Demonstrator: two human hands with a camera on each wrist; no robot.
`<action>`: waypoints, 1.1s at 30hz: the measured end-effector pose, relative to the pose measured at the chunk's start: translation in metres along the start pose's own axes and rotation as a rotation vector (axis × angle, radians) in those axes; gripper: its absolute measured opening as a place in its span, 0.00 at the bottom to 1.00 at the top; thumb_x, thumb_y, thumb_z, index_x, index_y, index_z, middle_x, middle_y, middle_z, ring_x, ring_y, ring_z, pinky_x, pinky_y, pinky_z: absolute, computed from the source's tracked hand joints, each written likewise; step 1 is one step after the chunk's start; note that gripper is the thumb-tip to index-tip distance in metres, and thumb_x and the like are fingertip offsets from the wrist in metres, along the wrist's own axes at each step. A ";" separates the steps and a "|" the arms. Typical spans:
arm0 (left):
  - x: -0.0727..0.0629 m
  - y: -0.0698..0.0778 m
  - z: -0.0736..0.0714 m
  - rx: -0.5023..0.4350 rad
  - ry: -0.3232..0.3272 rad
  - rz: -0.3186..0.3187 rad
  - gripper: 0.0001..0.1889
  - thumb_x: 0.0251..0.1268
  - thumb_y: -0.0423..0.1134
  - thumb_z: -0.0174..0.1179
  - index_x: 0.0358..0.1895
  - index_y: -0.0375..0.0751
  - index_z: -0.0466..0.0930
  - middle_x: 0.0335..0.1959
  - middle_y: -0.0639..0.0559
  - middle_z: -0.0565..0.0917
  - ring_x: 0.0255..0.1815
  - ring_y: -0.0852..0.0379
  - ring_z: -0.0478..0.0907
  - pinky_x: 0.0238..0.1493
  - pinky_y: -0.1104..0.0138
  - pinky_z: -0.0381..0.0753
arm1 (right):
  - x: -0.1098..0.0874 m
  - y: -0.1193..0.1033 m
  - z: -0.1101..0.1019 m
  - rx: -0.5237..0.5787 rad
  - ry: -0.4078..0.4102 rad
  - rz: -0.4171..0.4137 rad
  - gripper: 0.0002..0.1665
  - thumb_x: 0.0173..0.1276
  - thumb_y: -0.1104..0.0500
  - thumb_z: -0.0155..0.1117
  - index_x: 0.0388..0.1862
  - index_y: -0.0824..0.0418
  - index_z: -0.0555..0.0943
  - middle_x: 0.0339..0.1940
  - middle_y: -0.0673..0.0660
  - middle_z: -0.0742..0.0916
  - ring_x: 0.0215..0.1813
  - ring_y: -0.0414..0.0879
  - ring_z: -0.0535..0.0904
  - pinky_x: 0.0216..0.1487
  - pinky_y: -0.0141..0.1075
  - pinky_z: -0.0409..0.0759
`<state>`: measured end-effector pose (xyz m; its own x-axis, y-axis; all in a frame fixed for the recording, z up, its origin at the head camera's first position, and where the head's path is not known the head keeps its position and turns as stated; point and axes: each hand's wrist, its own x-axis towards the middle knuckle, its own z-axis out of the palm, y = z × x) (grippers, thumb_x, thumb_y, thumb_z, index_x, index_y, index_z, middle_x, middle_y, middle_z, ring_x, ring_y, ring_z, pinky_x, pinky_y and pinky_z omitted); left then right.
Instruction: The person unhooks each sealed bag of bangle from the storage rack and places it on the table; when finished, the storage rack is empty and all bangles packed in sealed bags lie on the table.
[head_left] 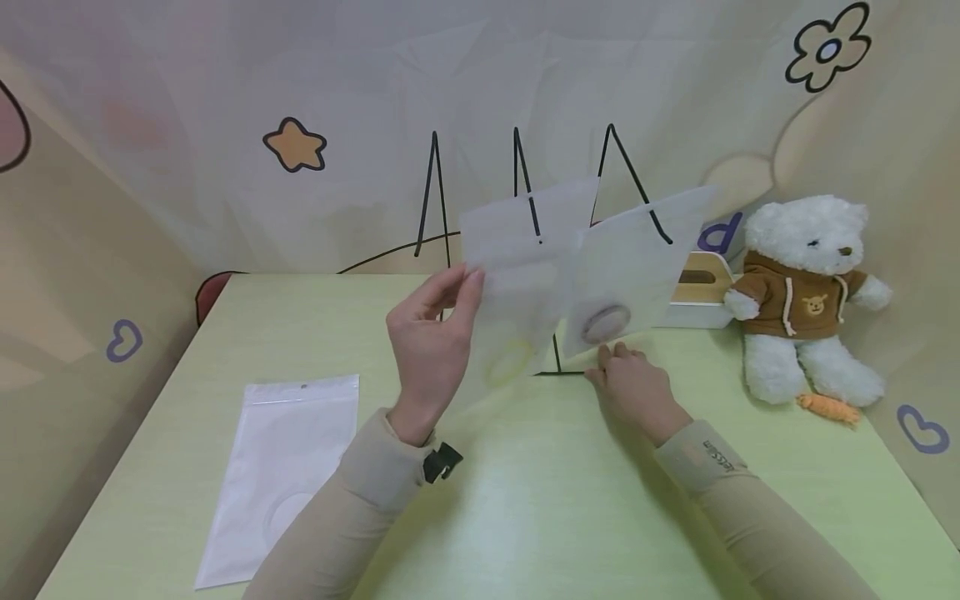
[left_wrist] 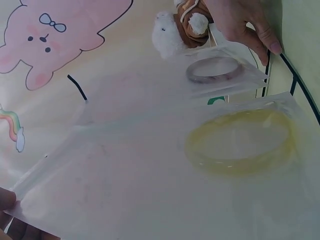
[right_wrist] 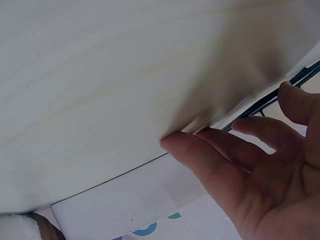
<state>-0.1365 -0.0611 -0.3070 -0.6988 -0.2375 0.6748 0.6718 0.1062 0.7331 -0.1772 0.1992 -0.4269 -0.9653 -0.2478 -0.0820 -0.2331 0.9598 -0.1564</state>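
My left hand (head_left: 435,342) pinches the left edge of a frosted zip bag (head_left: 517,250) between thumb and fingers. Inside that bag a yellow bangle (left_wrist: 225,167) shows through. One prong of the middle hook of a black wire rack (head_left: 562,373) crosses the bag's upper part. On the rack's right hook hangs a second frosted bag (head_left: 637,250), with a purplish-grey bangle (left_wrist: 212,78) in its lower end. Low at the rack's base, my right hand (head_left: 637,387) grips the black bar, thumb on one side, fingertips on the other.
A third zip bag (head_left: 300,442) with a pale ring lies flat at the table's left. Behind the right hand stands a white and wooden box (head_left: 693,312). A white teddy bear (head_left: 806,292) sits far right, an orange carrot toy (head_left: 828,408) by its foot.
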 end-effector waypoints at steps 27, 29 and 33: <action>-0.020 0.034 -0.024 -0.029 0.020 0.020 0.07 0.60 0.29 0.65 0.39 0.28 0.86 0.32 0.42 0.87 0.31 0.55 0.83 0.39 0.64 0.83 | 0.002 0.002 0.001 0.031 0.052 -0.019 0.19 0.77 0.51 0.50 0.45 0.66 0.77 0.38 0.62 0.77 0.40 0.60 0.76 0.23 0.52 0.77; -0.025 0.037 -0.027 -0.024 0.018 0.010 0.07 0.60 0.28 0.65 0.39 0.28 0.86 0.33 0.42 0.87 0.32 0.55 0.83 0.40 0.64 0.83 | 0.002 0.002 0.001 0.036 0.049 -0.019 0.19 0.77 0.51 0.50 0.47 0.66 0.77 0.39 0.62 0.77 0.40 0.60 0.76 0.23 0.52 0.77; -0.034 0.044 -0.035 -0.020 0.006 -0.029 0.07 0.60 0.27 0.65 0.40 0.30 0.86 0.34 0.43 0.87 0.33 0.53 0.85 0.41 0.63 0.84 | 0.000 0.000 0.000 0.024 0.044 -0.024 0.26 0.77 0.50 0.51 0.59 0.71 0.73 0.44 0.66 0.78 0.43 0.63 0.76 0.26 0.54 0.78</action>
<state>-0.0746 -0.0825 -0.3011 -0.7167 -0.2462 0.6525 0.6559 0.0801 0.7506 -0.1778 0.1995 -0.4271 -0.9638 -0.2643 -0.0346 -0.2541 0.9500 -0.1813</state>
